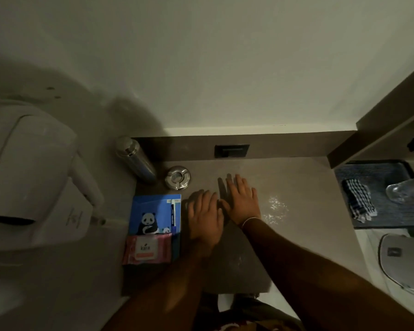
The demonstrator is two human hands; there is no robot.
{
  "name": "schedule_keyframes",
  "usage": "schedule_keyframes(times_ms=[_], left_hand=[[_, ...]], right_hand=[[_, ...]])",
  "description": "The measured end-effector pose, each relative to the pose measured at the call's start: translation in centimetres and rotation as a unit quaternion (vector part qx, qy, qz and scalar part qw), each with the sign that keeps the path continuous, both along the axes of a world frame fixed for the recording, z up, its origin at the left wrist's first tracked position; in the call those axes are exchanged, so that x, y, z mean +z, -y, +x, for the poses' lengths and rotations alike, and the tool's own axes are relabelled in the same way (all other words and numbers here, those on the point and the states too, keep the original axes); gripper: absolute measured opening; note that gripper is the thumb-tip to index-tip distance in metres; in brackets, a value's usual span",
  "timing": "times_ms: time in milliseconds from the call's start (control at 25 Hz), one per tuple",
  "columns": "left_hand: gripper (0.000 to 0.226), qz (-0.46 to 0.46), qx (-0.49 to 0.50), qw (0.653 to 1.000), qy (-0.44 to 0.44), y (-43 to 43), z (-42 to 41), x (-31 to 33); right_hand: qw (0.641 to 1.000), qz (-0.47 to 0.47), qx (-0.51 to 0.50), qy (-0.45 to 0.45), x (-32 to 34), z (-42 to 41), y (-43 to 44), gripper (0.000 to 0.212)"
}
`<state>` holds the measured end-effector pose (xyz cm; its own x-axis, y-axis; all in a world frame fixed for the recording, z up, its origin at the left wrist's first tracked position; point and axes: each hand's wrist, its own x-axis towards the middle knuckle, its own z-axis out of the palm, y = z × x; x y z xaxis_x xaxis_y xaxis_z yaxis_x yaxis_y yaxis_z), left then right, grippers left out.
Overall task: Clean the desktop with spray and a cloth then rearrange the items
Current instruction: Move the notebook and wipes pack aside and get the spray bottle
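Head view, grey desktop (285, 235), wet patch (276, 207), white wall (225, 68), both hands flat

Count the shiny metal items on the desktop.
2: a steel bottle lying at the back left corner, and a round ashtray just right of it. Others may be hidden in shadow.

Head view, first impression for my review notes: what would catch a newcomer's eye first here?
Two bare hands lie flat, palms down, mid-desktop: the left hand beside the right hand, which wears a thin wristband. Just left of them sits a blue panda folder with a pink wipes pack on its near end, and behind it a shiny metal bottle and a round metal ashtray. A wet patch glistens right of the hands.
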<state>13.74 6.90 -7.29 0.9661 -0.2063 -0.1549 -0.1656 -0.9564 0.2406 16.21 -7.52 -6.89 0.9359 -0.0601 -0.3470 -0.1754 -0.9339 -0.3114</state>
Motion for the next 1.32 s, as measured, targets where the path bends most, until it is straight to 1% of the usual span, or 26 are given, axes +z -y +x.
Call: schedule_keyframes(times_ms=[80,160,240,400,440,520,560,680,720,760,840,880,920,960,1000,1040,1080,1120,1160,1200,1240,1320], left_hand=[[0.061,0.015,-0.023,0.999,-0.031,2.6,0.3,0.4],[0.063,0.024,-0.024,0.998,-0.049,4.8,0.3,0.3],[0.064,0.023,-0.021,0.999,-0.044,6.3,0.1,0.3],[0.066,0.027,-0.045,0.998,-0.018,7.5,0.0,0.0],[0.066,0.031,-0.048,0.998,-0.012,7.6,0.1,-0.1],[0.067,0.050,-0.059,0.997,0.000,8.0,0.2,0.0],[0.067,0.056,-0.067,0.996,-0.001,8.5,0.1,0.0],[0.065,0.028,-0.077,0.996,-0.027,9.7,-0.4,0.1],[0.064,0.019,-0.081,0.996,-0.031,10.0,-0.6,0.1],[0.063,0.014,-0.092,0.995,-0.030,10.5,-0.8,0.1],[0.060,0.006,-0.114,0.993,-0.028,11.1,-1.4,-0.2],[0.061,0.004,-0.121,0.992,-0.029,11.4,-1.7,-0.2],[0.063,0.004,-0.126,0.992,-0.030,11.7,-1.9,-0.1],[0.065,0.007,-0.133,0.991,-0.028,12.1,-2.3,0.1],[0.066,0.012,-0.141,0.990,-0.024,12.4,-2.5,0.3],[0.067,0.021,-0.149,0.988,-0.021,12.6,-2.8,0.5],[0.069,0.034,-0.155,0.987,-0.023,12.7,-3.0,0.8],[0.071,0.045,-0.156,0.986,-0.022,12.8,-3.1,0.9],[0.073,0.058,-0.154,0.986,-0.026,12.9,-3.0,1.1],[0.074,0.068,-0.150,0.986,-0.036,12.9,-2.8,1.2],[0.073,0.077,-0.143,0.986,-0.047,13.0,-2.6,1.4],[0.069,0.102,-0.132,0.984,-0.060,13.3,-2.6,1.6]], right_hand=[[1.000,-0.009,-0.008,0.001,-0.1,-1.0,1.6,0.076],[0.999,-0.017,-0.028,-0.001,-0.1,-2.0,3.3,0.076],[0.999,-0.019,-0.043,-0.004,0.1,-2.9,5.0,0.076],[0.997,-0.010,-0.071,0.001,1.2,-3.9,7.5,0.074],[0.997,-0.005,-0.075,-0.002,1.5,-4.0,7.9,0.077],[0.997,0.008,-0.082,0.003,1.9,-4.3,8.7,0.102],[0.996,0.013,-0.090,0.004,2.0,-4.7,9.3,0.109],[0.990,0.033,-0.134,-0.005,2.1,-5.9,12.3,0.114],[0.986,0.045,-0.160,-0.006,2.3,-6.4,13.8,0.112],[0.980,0.050,-0.190,-0.001,2.3,-7.1,16.0,0.105],[0.967,0.027,-0.251,0.027,2.1,-8.7,20.8,0.075],[0.954,0.015,-0.296,0.052,2.0,-9.5,23.5,0.066],[0.930,0.015,-0.356,0.090,2.1,-10.3,26.0,0.063],[0.891,0.030,-0.431,0.140,2.5,-11.0,28.9,0.062],[0.837,0.059,-0.507,0.195,3.2,-11.3,31.7,0.063],[0.775,0.098,-0.574,0.244,4.0,-11.3,34.5,0.067],[0.716,0.140,-0.624,0.281,5.1,-11.2,37.5,0.075],[0.670,0.183,-0.652,0.305,6.1,-10.9,40.5,0.085],[0.645,0.229,-0.655,0.321,7.1,-10.5,43.6,0.095],[0.639,0.272,-0.636,0.336,7.9,-10.1,46.4,0.100],[0.653,0.299,-0.606,0.342,8.4,-9.7,48.8,0.099],[0.698,0.304,-0.557,0.332,8.9,-9.1,52.5,0.086]])
